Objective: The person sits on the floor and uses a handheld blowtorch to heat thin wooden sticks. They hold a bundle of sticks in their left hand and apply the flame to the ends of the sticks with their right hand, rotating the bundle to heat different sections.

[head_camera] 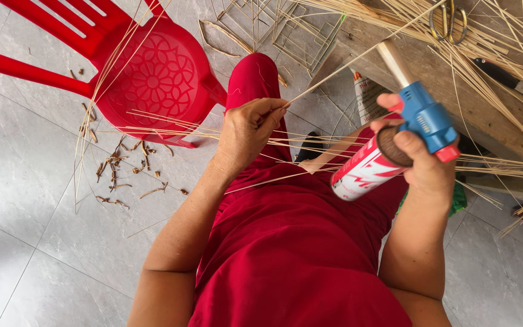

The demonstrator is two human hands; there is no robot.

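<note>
Two hands work over a red-clothed lap, seen from a head-worn camera looking down. One thin pale bamboo strip (346,63) runs from centre frame up toward one o'clock, straight and slender, its lower end pinched at the fingertips. A handheld gas torch (422,118), blue-bodied with a red trigger and a pale metal nozzle pointing toward twelve o'clock, sits atop a red-and-white gas canister (364,172) at three o'clock from centre, its base tilted down toward the lap.

More loose strips (201,130) fan across the knees and onto a red plastic chair (152,79) lying at ten o'clock on the grey tiled floor (43,242). Brown shavings (116,166) are scattered on the tiles at nine o'clock. A wooden bench (449,85) at two o'clock carries a heap of strips, a pair of scissors (448,21) and a dark-handled knife (503,75). Woven square frames (286,30) lie on the floor at twelve o'clock. The crossing strips partly screen the knees and the chair seat.

The left hand (249,130) is closed in a pinch, thumb against fingers, gripping the end of the single strip. The right hand (422,160) is wrapped firmly around the top of the canister just under the torch head, with one finger lying near the red trigger.
</note>
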